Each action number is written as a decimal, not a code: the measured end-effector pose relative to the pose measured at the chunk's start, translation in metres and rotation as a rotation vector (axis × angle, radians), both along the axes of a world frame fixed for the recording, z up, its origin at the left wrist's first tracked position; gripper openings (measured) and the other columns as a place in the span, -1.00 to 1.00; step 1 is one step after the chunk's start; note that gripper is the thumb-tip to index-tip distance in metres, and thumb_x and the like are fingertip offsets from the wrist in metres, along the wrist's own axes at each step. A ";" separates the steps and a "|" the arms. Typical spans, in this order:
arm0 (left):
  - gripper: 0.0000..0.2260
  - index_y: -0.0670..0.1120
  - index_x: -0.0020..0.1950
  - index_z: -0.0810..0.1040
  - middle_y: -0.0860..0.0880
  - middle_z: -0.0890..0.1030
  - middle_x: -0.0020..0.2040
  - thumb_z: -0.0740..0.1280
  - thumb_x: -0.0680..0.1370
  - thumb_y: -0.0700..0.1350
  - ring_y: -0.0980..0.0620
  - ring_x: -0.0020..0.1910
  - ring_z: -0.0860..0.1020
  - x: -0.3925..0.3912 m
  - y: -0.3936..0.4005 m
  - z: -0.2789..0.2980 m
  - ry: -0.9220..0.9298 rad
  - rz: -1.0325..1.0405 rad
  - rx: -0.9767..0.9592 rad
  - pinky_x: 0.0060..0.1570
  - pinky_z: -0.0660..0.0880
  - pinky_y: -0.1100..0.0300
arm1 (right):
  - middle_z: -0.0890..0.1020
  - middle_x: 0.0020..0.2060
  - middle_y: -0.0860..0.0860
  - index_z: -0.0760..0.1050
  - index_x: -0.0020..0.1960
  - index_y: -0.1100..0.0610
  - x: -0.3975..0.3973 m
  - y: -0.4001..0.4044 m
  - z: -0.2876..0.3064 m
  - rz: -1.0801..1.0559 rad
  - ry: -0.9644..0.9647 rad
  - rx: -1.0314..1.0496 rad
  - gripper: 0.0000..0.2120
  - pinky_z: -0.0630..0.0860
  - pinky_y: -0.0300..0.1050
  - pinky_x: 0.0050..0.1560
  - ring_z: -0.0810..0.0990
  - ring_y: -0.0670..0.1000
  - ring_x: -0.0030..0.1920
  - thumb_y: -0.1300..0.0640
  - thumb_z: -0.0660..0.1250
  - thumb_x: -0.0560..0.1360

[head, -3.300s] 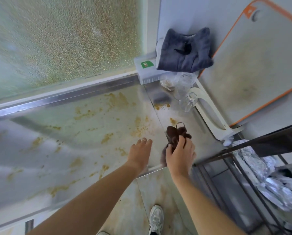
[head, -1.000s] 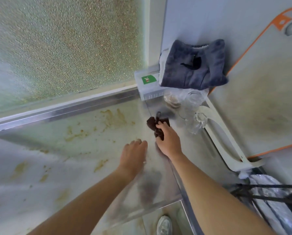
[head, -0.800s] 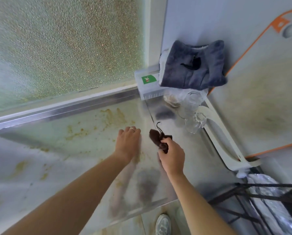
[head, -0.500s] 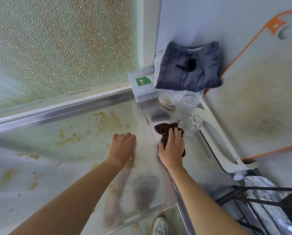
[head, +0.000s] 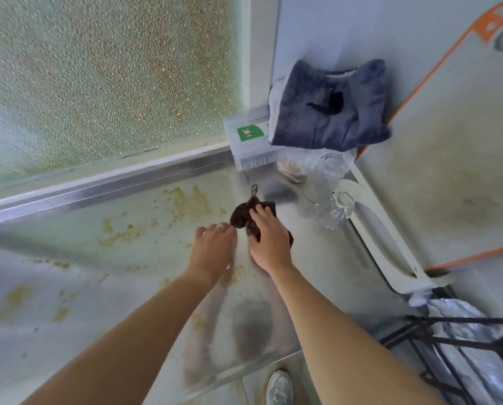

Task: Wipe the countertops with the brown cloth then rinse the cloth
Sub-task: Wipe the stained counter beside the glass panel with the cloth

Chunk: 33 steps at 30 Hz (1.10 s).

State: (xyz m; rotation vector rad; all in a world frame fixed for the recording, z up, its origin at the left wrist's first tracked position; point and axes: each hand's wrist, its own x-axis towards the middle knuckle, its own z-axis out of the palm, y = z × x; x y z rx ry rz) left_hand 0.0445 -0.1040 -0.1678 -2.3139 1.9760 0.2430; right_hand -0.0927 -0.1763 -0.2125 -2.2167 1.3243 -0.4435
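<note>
Since half a second back, the right hand [head: 269, 244] has slid the brown cloth [head: 246, 213] a bit left along the countertop [head: 127, 258], so now it sits almost touching the left hand [head: 213, 248] instead of up by the glasses [head: 329, 197]. Only one view here, the head cam looking down. Right hand is laid flat on top of the cloth, fingers fairly straight and pressing it onto the steel, not really balled around it; the cloth's little loop sticks out toward the back edge. Left hand rests palm down on the surface just beside it, fingers loosely together, a ring [head: 219, 228] showing, holding nothing. Cloth is toward the back right part of the surface, a short way in front of the clear plastic box [head: 249, 147] with the green label in the back right corner. Grey towel [head: 329, 112] sits on top of that box. Right edge is crowded: glasses, a white stand [head: 390, 249], and a cutting board [head: 449, 141] with orange trim leaning on the wall. Open room is all to the left, where yellowish smears [head: 186, 200] run along the back edge under the frosted window [head: 98, 68] and out toward the left side. Front edge near the person's shoe [head: 278, 387] looks wiped, with dull streaks.
</note>
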 end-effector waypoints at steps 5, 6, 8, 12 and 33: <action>-0.74 -0.03 0.03 0.55 -0.02 0.58 0.04 0.47 0.38 -0.19 -0.05 0.01 0.57 -0.009 0.034 0.007 0.009 0.148 -0.117 0.03 0.46 0.07 | 0.55 0.40 0.01 0.58 0.37 0.05 -0.028 0.067 0.002 -0.035 -0.100 0.056 -0.50 0.41 0.01 0.47 0.45 0.02 0.47 0.19 0.51 0.43; -0.74 -0.04 0.03 0.54 -0.04 0.57 0.05 0.46 0.38 -0.21 -0.06 0.00 0.57 -0.013 0.044 0.006 0.012 0.170 -0.142 0.01 0.46 0.07 | 0.60 0.35 0.02 0.62 0.31 0.06 -0.034 0.080 0.004 -0.045 -0.119 0.059 -0.54 0.46 0.02 0.42 0.50 0.01 0.42 0.22 0.51 0.42; -0.73 -0.04 0.06 0.54 -0.06 0.57 0.09 0.43 0.40 -0.24 -0.07 0.02 0.56 -0.021 0.062 0.008 0.022 0.156 -0.166 0.02 0.47 0.07 | 0.66 0.26 0.04 0.66 0.23 0.09 -0.043 0.099 0.016 -0.065 -0.118 0.089 -0.64 0.52 0.02 0.35 0.58 0.03 0.35 0.27 0.47 0.45; -0.80 -0.02 0.06 0.54 -0.04 0.57 0.06 0.35 0.47 -0.20 -0.09 0.02 0.57 -0.024 0.086 0.017 0.073 0.157 -0.160 -0.01 0.50 0.04 | 0.67 0.04 0.00 0.58 0.16 0.09 -0.059 0.104 0.050 -0.166 0.018 0.013 -0.75 0.56 -0.04 0.13 0.63 0.07 0.05 0.17 0.37 0.48; -0.31 0.01 0.29 0.38 0.01 0.45 0.26 0.58 0.26 0.11 -0.03 0.28 0.43 0.005 0.121 0.011 -0.060 0.070 0.131 0.38 0.23 0.00 | 0.16 0.63 0.12 0.18 0.62 0.16 -0.036 0.100 -0.005 -0.052 0.231 -0.042 -0.40 0.09 0.12 0.62 0.06 0.14 0.64 0.06 0.18 0.61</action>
